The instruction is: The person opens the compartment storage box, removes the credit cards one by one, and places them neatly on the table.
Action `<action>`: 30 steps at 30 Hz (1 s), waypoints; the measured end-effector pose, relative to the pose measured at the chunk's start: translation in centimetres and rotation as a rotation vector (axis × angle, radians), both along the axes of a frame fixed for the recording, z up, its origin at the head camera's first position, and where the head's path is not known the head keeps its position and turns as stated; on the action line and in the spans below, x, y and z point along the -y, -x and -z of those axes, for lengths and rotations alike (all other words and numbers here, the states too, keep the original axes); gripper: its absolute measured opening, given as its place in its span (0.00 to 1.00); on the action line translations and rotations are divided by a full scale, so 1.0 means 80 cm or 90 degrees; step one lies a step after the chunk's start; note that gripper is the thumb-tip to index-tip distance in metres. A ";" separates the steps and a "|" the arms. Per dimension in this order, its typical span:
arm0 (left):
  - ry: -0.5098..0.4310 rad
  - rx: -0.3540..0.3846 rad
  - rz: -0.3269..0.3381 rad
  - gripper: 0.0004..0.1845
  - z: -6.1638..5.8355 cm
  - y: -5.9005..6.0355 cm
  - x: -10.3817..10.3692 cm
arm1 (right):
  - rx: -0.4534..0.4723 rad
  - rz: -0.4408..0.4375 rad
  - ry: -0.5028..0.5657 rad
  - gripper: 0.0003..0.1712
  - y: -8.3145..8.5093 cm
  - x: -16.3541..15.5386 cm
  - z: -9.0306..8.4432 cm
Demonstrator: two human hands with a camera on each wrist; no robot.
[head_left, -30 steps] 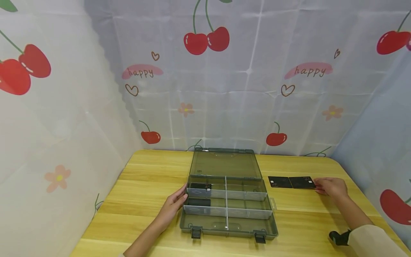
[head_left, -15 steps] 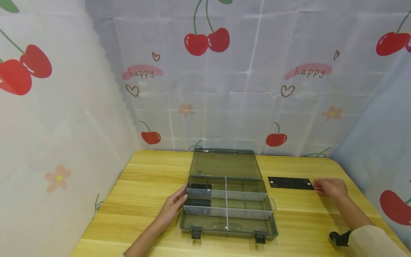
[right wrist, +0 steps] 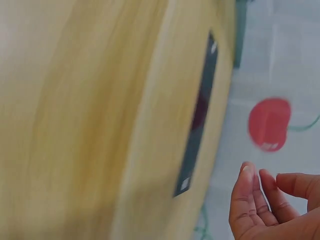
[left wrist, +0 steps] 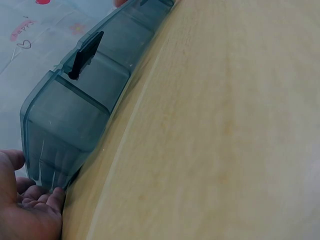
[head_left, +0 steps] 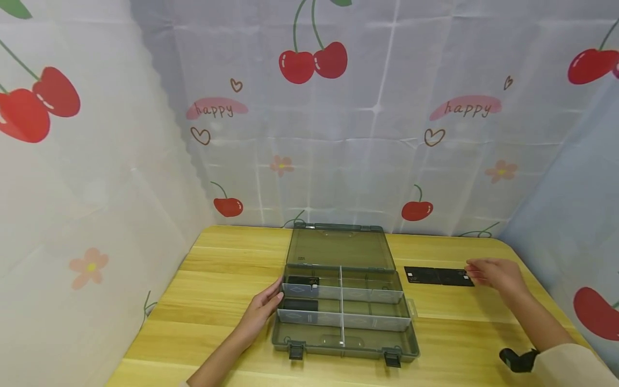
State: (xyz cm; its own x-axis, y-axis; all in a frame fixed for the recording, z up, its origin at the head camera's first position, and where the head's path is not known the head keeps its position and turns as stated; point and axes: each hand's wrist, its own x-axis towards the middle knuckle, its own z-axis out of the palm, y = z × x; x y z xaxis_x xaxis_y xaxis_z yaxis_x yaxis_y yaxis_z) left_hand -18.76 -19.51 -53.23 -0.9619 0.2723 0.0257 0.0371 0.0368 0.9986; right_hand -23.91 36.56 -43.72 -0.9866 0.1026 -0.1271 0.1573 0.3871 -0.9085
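**Right hand nearest to the black cards**

On the wooden table [head_left: 222, 279], going from left to right: the left hand [head_left: 261, 309] rests with relaxed fingers against the left wall of the open grey transparent plastic compartment box [head_left: 345, 344], holding nothing. To the right of the box lie two flat black cards [head_left: 437, 276], side by side, with the long axis running left to right. The right hand [head_left: 493, 272] hovers at their right end, fingers loosely bent, empty. The cards lie to its left, and this hand is much nearer.
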 end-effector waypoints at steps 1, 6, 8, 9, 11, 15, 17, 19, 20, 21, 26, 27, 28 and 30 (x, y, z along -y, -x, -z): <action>0.004 0.001 -0.002 0.30 -0.001 0.000 0.000 | -0.004 -0.010 -0.002 0.34 -0.001 0.006 -0.005; 0.012 -0.003 -0.008 0.30 -0.003 0.003 0.000 | -0.031 -0.045 0.001 0.35 -0.009 0.038 -0.025; 0.011 -0.009 -0.010 0.30 -0.004 0.004 0.000 | -0.035 -0.051 0.000 0.34 -0.012 0.050 -0.030; 0.009 -0.009 -0.011 0.30 -0.005 0.004 0.000 | -0.035 -0.053 -0.001 0.33 -0.013 0.056 -0.032; 0.005 -0.007 -0.013 0.29 -0.007 0.005 0.000 | -0.034 -0.057 -0.002 0.33 -0.017 0.067 -0.036; -0.004 -0.003 -0.012 0.29 -0.009 0.005 -0.001 | -0.034 -0.074 0.013 0.33 -0.023 0.087 -0.044; -0.006 -0.004 -0.010 0.29 -0.009 0.005 -0.002 | -0.037 -0.084 0.021 0.31 -0.026 0.096 -0.048; -0.004 -0.006 -0.010 0.29 -0.010 0.006 -0.002 | -0.037 -0.093 0.026 0.29 -0.029 0.104 -0.051; -0.002 -0.009 -0.009 0.29 -0.010 0.006 -0.002 | -0.038 -0.098 0.029 0.29 -0.030 0.108 -0.052; 0.000 -0.010 -0.009 0.29 -0.010 0.006 -0.001 | -0.037 -0.102 0.031 0.28 -0.032 0.112 -0.053; 0.009 -0.005 -0.009 0.29 -0.007 0.005 0.000 | -0.021 -0.120 0.054 0.26 -0.039 0.128 -0.053; 0.010 -0.001 -0.009 0.30 -0.005 0.004 0.000 | -0.015 -0.123 0.060 0.26 -0.041 0.132 -0.053; 0.011 0.002 -0.008 0.30 -0.004 0.003 0.000 | -0.010 -0.127 0.066 0.25 -0.043 0.136 -0.052; 0.012 0.010 -0.007 0.30 -0.002 0.001 0.000 | 0.000 -0.136 0.075 0.24 -0.046 0.144 -0.052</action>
